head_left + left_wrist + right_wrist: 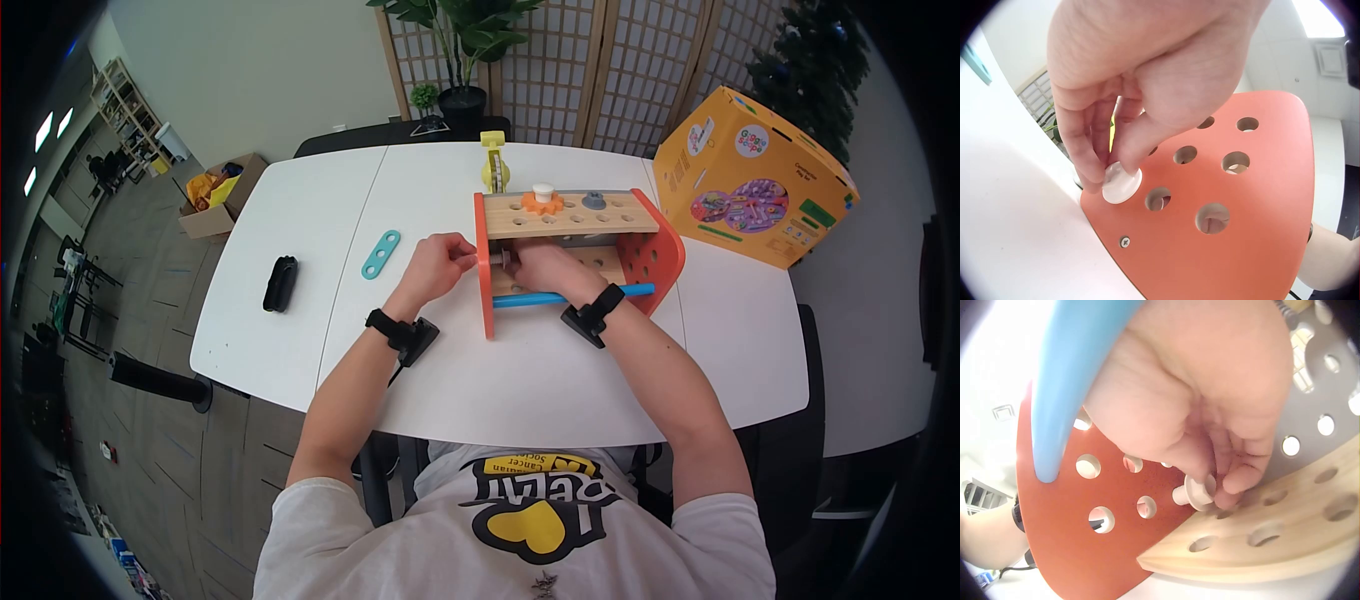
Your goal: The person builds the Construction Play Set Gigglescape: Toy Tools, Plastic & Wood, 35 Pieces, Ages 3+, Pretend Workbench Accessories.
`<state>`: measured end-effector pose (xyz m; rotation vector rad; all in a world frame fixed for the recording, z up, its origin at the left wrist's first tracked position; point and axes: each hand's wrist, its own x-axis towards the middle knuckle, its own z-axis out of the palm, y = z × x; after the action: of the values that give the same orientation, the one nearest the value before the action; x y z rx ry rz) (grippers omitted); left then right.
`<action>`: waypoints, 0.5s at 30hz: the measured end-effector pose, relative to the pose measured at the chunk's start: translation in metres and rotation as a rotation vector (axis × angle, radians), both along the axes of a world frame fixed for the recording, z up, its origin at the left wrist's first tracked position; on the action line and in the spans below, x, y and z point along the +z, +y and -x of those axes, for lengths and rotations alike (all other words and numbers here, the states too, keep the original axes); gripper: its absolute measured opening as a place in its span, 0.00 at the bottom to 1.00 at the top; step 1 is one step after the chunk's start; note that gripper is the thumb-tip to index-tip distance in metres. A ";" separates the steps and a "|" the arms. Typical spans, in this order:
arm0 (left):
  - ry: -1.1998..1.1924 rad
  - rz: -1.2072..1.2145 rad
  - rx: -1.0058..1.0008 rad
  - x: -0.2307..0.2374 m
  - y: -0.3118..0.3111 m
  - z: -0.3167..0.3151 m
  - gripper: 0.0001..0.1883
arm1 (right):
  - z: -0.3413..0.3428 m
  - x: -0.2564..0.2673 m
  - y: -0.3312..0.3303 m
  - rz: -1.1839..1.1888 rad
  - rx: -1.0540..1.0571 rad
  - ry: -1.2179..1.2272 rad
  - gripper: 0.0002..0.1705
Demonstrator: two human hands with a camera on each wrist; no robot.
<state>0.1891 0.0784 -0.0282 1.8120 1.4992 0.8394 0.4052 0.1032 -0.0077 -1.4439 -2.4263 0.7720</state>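
A wooden toy bench with orange-red side panels (655, 258) stands on the table. Thumb and fingers of the left hand (435, 268) (1147, 69) pinch a white round piece (1124, 187) against the outer face of the left panel (1260, 212). Inside the bench, the right hand (550, 270) (1204, 381) reaches in over the blue rod (575, 297) (1079, 375). Its fingertips grip a white flanged piece (1200, 492), whose stem points to the panel's inner face (1072, 525), just above the lower wooden board (1297, 540). Whether the two white pieces meet is hidden.
On the bench top sit an orange gear (543, 208) and a grey piece (594, 201). A yellow toy (494, 168) stands behind. Left on the table lie a teal holed strip (381, 254) and a black case (281, 284); a large yellow-orange box (750, 185) is at the right.
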 end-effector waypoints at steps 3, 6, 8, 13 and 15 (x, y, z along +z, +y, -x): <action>-0.010 -0.007 -0.015 -0.004 0.002 0.002 0.07 | -0.001 0.000 -0.002 -0.009 0.000 0.037 0.11; -0.007 -0.004 -0.013 -0.002 0.001 0.001 0.07 | -0.003 -0.005 0.003 -0.004 0.011 0.034 0.11; -0.005 -0.004 -0.016 -0.005 0.003 0.002 0.07 | -0.003 -0.007 0.005 -0.008 0.019 -0.005 0.11; -0.006 -0.003 -0.010 -0.004 0.002 0.002 0.07 | 0.002 -0.018 0.013 -0.045 0.031 -0.106 0.13; -0.003 0.001 -0.004 -0.003 0.001 0.001 0.07 | 0.000 -0.015 0.008 -0.035 0.005 -0.031 0.13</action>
<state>0.1879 0.0798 -0.0315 1.8120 1.4937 0.8392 0.4051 0.1110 -0.0230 -1.4474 -2.4547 0.7104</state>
